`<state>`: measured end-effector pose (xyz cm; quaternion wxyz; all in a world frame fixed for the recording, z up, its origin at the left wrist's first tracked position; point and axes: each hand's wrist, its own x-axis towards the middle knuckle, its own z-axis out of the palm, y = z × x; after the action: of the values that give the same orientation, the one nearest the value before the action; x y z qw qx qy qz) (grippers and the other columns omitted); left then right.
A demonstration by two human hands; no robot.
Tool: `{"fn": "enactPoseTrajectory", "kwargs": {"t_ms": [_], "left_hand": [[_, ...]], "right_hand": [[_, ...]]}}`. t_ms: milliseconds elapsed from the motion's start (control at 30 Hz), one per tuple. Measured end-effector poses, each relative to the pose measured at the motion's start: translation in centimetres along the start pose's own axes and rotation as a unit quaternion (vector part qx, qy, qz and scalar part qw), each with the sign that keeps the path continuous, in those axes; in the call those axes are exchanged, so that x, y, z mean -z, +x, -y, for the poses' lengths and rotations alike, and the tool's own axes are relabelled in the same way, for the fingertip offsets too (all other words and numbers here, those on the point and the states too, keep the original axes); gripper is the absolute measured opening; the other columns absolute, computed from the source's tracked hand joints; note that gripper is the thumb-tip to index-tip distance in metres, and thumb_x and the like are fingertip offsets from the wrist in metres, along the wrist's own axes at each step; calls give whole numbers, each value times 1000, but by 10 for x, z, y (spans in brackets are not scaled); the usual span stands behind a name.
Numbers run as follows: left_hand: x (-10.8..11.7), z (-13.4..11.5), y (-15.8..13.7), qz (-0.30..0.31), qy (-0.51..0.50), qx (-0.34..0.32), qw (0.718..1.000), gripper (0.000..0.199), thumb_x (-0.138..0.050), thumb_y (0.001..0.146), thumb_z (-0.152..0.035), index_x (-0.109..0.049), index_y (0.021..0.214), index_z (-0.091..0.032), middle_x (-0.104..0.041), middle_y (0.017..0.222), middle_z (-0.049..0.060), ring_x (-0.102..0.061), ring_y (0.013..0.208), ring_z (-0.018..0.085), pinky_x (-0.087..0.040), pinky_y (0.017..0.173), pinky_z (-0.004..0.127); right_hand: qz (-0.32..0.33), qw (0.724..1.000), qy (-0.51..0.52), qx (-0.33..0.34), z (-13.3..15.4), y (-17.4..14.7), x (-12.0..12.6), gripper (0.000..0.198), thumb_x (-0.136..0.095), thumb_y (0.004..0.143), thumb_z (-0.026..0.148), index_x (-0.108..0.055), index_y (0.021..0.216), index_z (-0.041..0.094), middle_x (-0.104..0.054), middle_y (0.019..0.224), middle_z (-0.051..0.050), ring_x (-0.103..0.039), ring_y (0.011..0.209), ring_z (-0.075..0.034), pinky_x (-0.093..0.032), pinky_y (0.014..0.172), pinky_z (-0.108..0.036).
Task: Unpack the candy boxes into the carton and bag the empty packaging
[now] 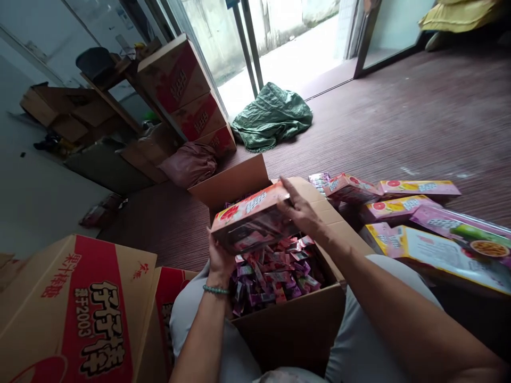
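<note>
Between my two hands I hold a pink-orange candy box (255,215) with grapefruit pictures and a clear window on its side. My left hand (220,255), a beaded bracelet at its wrist, grips the box's left end. Closed on the right end is my right hand (299,210), its fingers over the top edge. The box is tilted above an open carton (287,311) between my knees. Many small red and purple candy packets (275,274) fill that carton. Its flaps stand folded outward, and the held box hides part of the packets.
Several printed candy boxes (419,189) lie on the floor at the right. A large red-and-brown carton (99,314) stands at the left. Farther off are stacked cartons (175,80), a pinkish sack (191,162) and a green sack (273,117) by the glass doorway.
</note>
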<state>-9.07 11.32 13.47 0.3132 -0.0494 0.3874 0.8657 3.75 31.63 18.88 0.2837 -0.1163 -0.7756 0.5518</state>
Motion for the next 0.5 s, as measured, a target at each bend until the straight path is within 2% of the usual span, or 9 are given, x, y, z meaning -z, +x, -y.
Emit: {"fn": "enactPoseTrajectory", "kwargs": {"t_ms": [67,133,200,267,333,433,500], "left_hand": [[-11,-8,-5,2,19,7,1000,68,-38,95,-66,-64,131,-15,-72,122,13,-65,117,26,-51,103,41],[-22,-18,-8,18,51,-20,998,72,-34,95,-68,-63,134,-15,-71,124,13,-65,119,26,-51,103,40],[-31,-28,-8,48,88,-44,994,73,-30,96,-69,-60,137,-17,-70,126,12,-63,122,25,-50,105,39],[-36,-37,-4,73,114,-36,990,75,-28,96,-69,-58,139,-17,-70,127,12,-61,125,24,-49,107,38],[-35,-43,3,65,122,-27,990,76,-25,97,-68,-59,138,-14,-71,124,13,-63,122,24,-50,105,38],[-27,-46,7,30,117,-43,992,75,-23,98,-67,-57,139,-13,-72,121,12,-66,116,23,-53,102,37],[-21,-44,4,47,127,-45,990,79,-22,95,-72,-54,142,-17,-70,125,12,-66,117,23,-53,101,38]], "right_hand": [[-14,1000,17,-17,-1,2,8,85,-55,87,69,-30,157,29,-41,158,-5,-28,150,-27,-20,125,-47],[-7,999,39,-29,-4,2,14,92,-58,84,71,-27,158,28,-35,160,-6,-28,150,-28,-20,125,-48],[-19,995,83,-45,-6,2,17,92,-57,84,71,-23,159,29,-35,160,-6,-34,147,-28,-27,123,-49],[-39,990,126,-54,-6,0,17,88,-53,87,70,-21,159,32,-38,159,-5,-41,143,-26,-35,119,-48],[-31,989,135,-52,-3,-3,12,88,-53,88,69,-20,159,31,-37,159,-6,-41,142,-26,-37,117,-47],[4,993,111,-37,4,-8,1,90,-63,84,65,-27,158,28,-38,158,-9,-39,144,-27,-35,119,-46],[-35,989,142,-31,5,-8,2,84,-66,83,60,-34,154,29,-49,149,-8,-48,136,-26,-40,116,-45]]}}
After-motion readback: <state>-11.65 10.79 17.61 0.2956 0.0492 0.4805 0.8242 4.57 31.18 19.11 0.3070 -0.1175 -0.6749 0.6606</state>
